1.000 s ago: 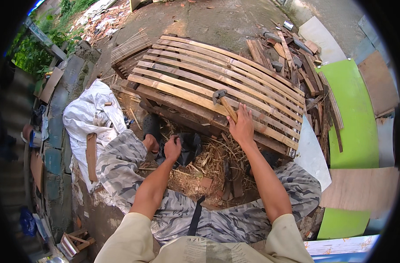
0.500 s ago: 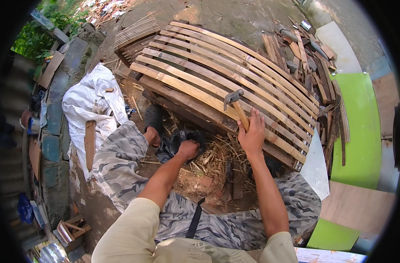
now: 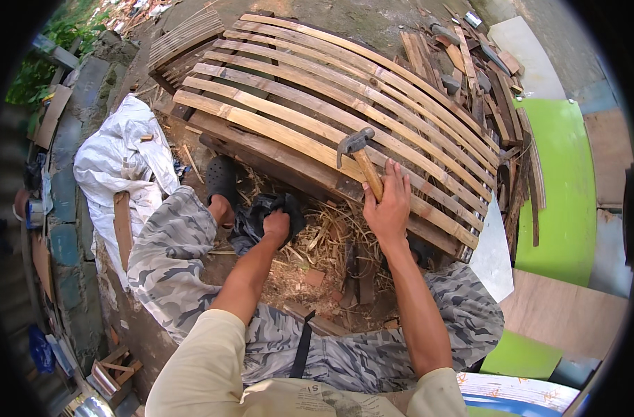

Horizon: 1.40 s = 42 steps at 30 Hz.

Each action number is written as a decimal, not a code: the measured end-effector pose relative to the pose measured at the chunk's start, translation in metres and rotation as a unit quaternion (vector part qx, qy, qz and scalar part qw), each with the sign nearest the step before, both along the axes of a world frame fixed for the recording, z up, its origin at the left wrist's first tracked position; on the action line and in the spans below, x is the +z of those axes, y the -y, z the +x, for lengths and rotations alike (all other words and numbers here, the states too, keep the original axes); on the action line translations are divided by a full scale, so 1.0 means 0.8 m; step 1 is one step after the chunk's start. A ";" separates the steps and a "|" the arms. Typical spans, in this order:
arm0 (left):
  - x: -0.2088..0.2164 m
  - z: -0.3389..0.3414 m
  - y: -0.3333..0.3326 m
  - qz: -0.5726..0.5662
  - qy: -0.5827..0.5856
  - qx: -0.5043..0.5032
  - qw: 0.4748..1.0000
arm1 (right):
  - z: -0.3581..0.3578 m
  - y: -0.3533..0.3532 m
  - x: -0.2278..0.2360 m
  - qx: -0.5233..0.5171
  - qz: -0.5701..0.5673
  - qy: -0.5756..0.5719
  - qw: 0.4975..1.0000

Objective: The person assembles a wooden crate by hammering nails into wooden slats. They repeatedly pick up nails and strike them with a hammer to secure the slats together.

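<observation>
My right hand [image 3: 388, 212] holds a claw hammer [image 3: 366, 170] by its wooden handle, thumb on one side and fingers along the other. It rests against the near slats of a curved bamboo slat frame [image 3: 261, 132], with the dark metal head lying over the slats. Low between my knees, my left hand [image 3: 277, 224] is curled into the mouth of a crumpled black plastic bag [image 3: 247, 233]. Its fingertips are hidden inside, so what they pinch cannot be made out.
A smaller slatted piece [image 3: 185, 42] adjoins the frame at the far left. White sacking [image 3: 126, 149] lies beside my left leg. Wood shavings and strips [image 3: 324, 243] litter the ground. Scrap wood [image 3: 498, 90] is piled at the right, next to a green panel [image 3: 560, 187].
The view has shifted slightly, so the frame and other things sit a little further left and up. My right hand still grips the hammer on the slats; my left hand stays at the bag.
</observation>
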State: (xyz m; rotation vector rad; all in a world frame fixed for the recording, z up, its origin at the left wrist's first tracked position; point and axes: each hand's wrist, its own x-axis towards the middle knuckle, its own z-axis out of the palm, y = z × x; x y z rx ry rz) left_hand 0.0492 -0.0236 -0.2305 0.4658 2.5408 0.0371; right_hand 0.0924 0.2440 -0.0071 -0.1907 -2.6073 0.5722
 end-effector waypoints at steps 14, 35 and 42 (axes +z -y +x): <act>0.010 -0.007 0.006 0.069 0.035 0.067 0.995 | 0.003 0.000 0.001 -0.010 -0.002 0.004 1.000; 0.185 -0.057 0.061 0.550 0.428 0.318 0.642 | 0.002 -0.003 -0.007 -0.003 -0.006 -0.037 0.999; 0.239 -0.043 0.048 0.626 0.438 0.291 0.576 | 0.002 -0.004 -0.010 -0.002 -0.019 -0.035 0.999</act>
